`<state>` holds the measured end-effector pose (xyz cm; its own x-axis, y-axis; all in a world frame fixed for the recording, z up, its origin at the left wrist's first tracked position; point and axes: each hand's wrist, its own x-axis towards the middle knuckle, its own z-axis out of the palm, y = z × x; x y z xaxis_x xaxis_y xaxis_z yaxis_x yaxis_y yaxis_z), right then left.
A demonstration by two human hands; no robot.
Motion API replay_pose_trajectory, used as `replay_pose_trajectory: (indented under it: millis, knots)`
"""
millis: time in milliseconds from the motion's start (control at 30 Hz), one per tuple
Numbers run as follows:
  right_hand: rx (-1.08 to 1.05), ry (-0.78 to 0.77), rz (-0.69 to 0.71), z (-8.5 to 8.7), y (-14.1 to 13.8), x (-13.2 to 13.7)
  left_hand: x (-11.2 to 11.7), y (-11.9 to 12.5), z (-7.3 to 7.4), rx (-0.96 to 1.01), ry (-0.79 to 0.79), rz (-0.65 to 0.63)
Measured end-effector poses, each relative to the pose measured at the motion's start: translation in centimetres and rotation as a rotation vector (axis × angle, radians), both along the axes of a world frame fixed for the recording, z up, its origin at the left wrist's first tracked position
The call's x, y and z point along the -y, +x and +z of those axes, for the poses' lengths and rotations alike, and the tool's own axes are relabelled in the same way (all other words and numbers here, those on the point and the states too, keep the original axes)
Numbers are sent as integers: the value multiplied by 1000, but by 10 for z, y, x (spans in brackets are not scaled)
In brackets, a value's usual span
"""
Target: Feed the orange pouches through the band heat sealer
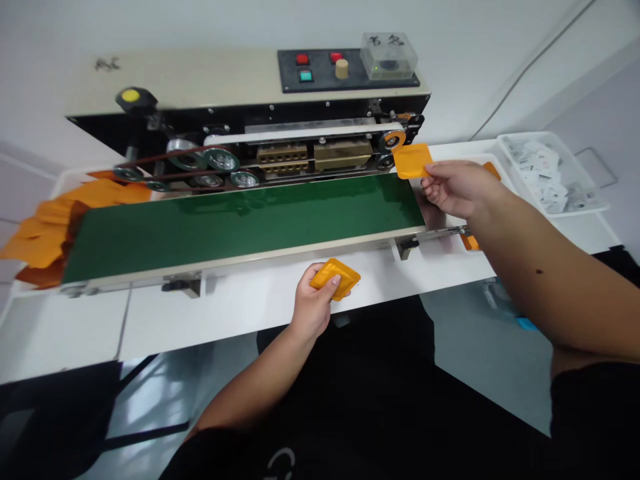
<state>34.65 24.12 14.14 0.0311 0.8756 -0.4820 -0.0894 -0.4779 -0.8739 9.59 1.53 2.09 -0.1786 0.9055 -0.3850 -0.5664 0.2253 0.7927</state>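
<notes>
Between the thumb and fingers of my right hand [453,187] is the edge of an orange pouch [413,161]. The pouch's far edge is at the right-end rollers of a band sealing machine [200,87], above the end of its green conveyor belt [240,217]. My left hand [315,300] is closed on a small stack of orange pouches [336,279], held in front of the belt over the white table. The thumb lies across the top pouch. How many are in the stack I cannot tell.
A heap of orange pouches [50,220] fills a white bin at the belt's left end. On the right stands a white tray [580,210] with white packets. Another bin with orange pouches is partly hidden behind my right arm. Control buttons [302,59] sit on top.
</notes>
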Motion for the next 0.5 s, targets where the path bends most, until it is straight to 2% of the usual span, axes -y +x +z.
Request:
replay_pose_trajectory:
  millis: [300, 400, 500]
  knots:
    - [-63, 4, 89, -7, -10, -7, 1, -4, -4, 2, 3, -9]
    - [-52, 53, 154, -12, -5, 6, 1, -6, -5, 6, 10, -14]
    - [-16, 100, 200, -16, 2, 38, 2, -7, -6, 13, 9, -21]
